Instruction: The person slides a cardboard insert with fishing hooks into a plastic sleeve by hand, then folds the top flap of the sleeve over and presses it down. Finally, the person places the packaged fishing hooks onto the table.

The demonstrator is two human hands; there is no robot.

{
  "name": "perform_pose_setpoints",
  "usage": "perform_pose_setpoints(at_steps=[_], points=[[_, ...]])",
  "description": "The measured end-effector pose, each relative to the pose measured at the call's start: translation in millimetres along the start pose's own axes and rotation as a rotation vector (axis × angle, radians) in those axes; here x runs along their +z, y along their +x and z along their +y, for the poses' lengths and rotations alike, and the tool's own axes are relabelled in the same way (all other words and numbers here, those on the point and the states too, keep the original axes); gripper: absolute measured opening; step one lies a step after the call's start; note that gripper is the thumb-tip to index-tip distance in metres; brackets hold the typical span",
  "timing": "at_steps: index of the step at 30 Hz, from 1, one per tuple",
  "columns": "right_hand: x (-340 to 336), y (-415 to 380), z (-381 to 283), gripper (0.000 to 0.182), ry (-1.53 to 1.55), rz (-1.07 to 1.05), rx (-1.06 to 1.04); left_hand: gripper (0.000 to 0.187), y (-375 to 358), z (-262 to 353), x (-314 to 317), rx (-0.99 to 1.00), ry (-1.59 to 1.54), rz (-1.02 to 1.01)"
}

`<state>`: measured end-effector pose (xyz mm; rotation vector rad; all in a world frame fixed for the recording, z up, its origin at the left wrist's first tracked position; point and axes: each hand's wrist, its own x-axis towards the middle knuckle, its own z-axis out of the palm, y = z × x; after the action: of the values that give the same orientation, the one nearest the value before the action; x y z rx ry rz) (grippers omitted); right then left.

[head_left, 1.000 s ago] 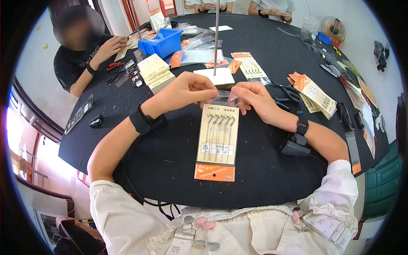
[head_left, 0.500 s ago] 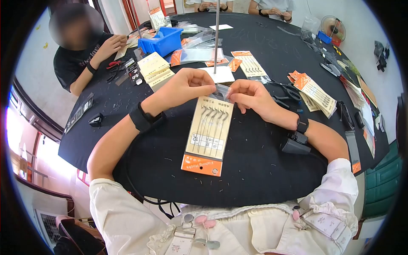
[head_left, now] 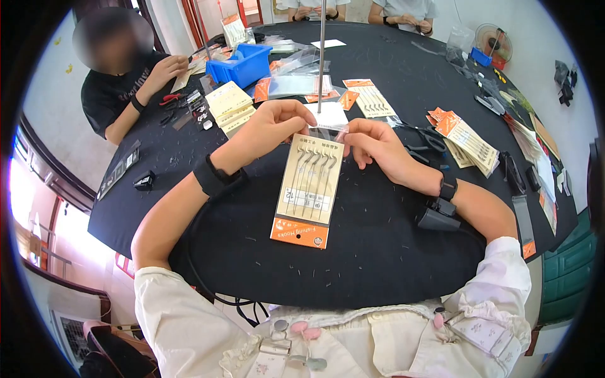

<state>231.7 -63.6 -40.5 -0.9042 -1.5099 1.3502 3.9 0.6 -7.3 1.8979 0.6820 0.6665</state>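
Black cloth (head_left: 391, 252) below: left hand (head_left: 279, 129) and right hand (head_left: 381, 149), grip pinched, hold a slanting hook packet (head_left: 309, 184), orange end (head_left: 290, 230) bodyward.

A curved, black-covered surface (head_left: 391, 264) fills the middle of the room, with pale walls (head_left: 547, 41) at left and right; small yellow decorations (head_left: 69, 68) dot the left wall, a round fan (head_left: 493, 43) stands far right, green panels (head_left: 569, 268) show near right, and bright light fills an opening (head_left: 24, 179) at left

Count by kind
Two hands (head_left: 283, 121) (head_left: 376, 145) are holding one packet (head_left: 307, 189); five hooks (head_left: 316, 156) and three other people (head_left: 113, 94) are showing.
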Motion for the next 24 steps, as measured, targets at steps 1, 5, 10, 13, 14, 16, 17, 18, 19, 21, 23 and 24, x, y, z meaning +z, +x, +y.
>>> perform_pose_setpoints(at_steps=[1, 5, 10, 13, 14, 16, 17, 18, 19, 21, 23, 24], points=[[0, 0, 1, 0.018, -0.006, -0.001, -0.018, 0.015, 0, -1, 0, 0.004, -0.022, -0.001], [-1, 1, 3, 0.019, -0.020, -0.006, -0.040, 0.017, 0, -8, 9, 0.160, 0.042, 0.175], [1, 0, 0, 0.020, -0.047, -0.040, -0.050, 0.018, -9, 8, 14, 0.401, 0.545, 0.365], [1, 0, 2, 0.021, -0.057, -0.062, -0.068, 0.014, -13, 12, 19, 0.422, 0.548, 0.320], [1, 1, 2, 0.021, -0.062, -0.074, -0.084, 0.014, -13, 12, 19, 0.421, 0.547, 0.319], [1, 1, 2, 0.021, -0.065, -0.087, -0.083, 0.016, -12, 11, 18, 0.420, 0.525, 0.240], [0, 1, 2, 0.021, -0.069, -0.101, -0.081, 0.016, -12, 12, 18, 0.421, 0.524, 0.240], [1, 0, 1, 0.021, -0.070, -0.100, -0.079, 0.017, -13, 14, 19, 0.350, 0.466, 0.201], [2, -1, 0, 0.021, -0.103, -0.114, -0.087, 0.017, -13, 15, 19, 0.280, 0.407, 0.162], [3, -2, -3, 0.021, -0.136, -0.129, -0.095, 0.017, -13, 17, 20, 0.303, 0.403, 0.140], [4, -2, -3, 0.021, -0.139, -0.155, -0.105, 0.017, -12, 17, 20, 0.323, 0.400, 0.116], [4, -2, -3, 0.021, -0.136, -0.155, -0.104, 0.018, -12, 17, 20, 0.344, 0.438, 0.116]])
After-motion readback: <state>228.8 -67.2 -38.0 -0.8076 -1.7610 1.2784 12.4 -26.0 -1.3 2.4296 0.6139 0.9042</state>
